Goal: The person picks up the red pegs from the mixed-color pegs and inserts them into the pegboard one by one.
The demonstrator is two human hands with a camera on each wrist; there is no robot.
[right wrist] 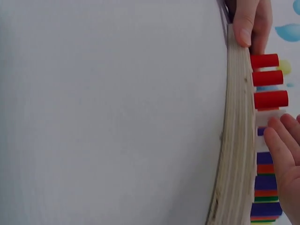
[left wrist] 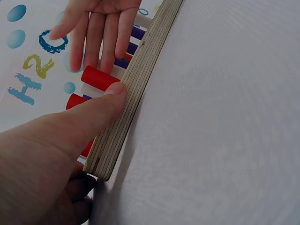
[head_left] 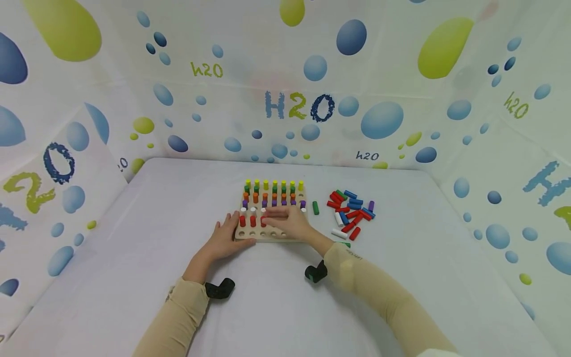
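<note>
A wooden pegboard [head_left: 247,239] carries rows of yellow, green, orange, purple and white pegs, with three red pegs at the left of a nearer row. My left hand [head_left: 222,241] holds the board's near left corner; in the left wrist view its thumb [left wrist: 89,110] presses the layered edge [left wrist: 136,89]. Above the board, beside the third red peg [right wrist: 271,99], my right hand [head_left: 292,223] has its fingers extended and nothing visible in them. The right hand hides part of the white row and the area right of the red pegs.
Loose red, blue, white, green and purple pegs [head_left: 354,214] lie scattered right of the board. A single green peg [head_left: 315,208] sits nearer its right side, and another green one [head_left: 343,244] is partly behind the right forearm. A printed curtain [head_left: 250,134] stands behind the white-covered table [head_left: 267,317].
</note>
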